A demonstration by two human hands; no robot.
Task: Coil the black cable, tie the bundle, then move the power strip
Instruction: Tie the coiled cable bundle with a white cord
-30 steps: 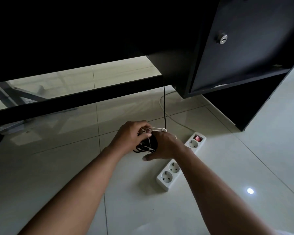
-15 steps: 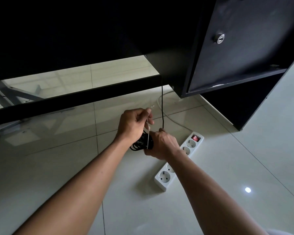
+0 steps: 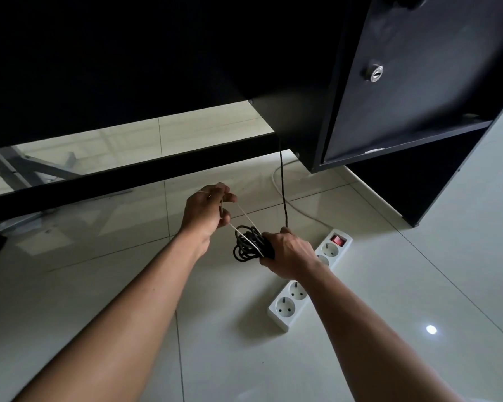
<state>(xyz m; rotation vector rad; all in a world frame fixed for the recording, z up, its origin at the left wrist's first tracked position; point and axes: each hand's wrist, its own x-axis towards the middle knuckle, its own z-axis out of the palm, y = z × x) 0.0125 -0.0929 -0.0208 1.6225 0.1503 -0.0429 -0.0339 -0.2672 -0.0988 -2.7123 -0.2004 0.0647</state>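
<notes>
A coiled black cable bundle point(image 3: 249, 246) hangs just above the tiled floor, gripped at its right side by my right hand point(image 3: 288, 252). One black strand point(image 3: 282, 187) runs straight up from the bundle to the desk. A thin white tie point(image 3: 244, 214) is wrapped around the bundle and stretches taut up-left to my left hand point(image 3: 208, 210), whose fingers pinch its end. The white power strip point(image 3: 305, 282), with a red switch and several sockets, lies on the floor to the right, partly hidden behind my right wrist.
A black desk crossbar point(image 3: 128, 175) spans the floor ahead. A black cabinet point(image 3: 404, 82) with a round lock stands at the right. A white cord point(image 3: 299, 210) trails on the tiles from the strip toward the desk. Grey metal legs point(image 3: 26, 166) show behind at left.
My left hand has pulled up and to the left, drawing the white tie taut away from the bundle. The right hand has kept its grip on the coil, which now shows more.
</notes>
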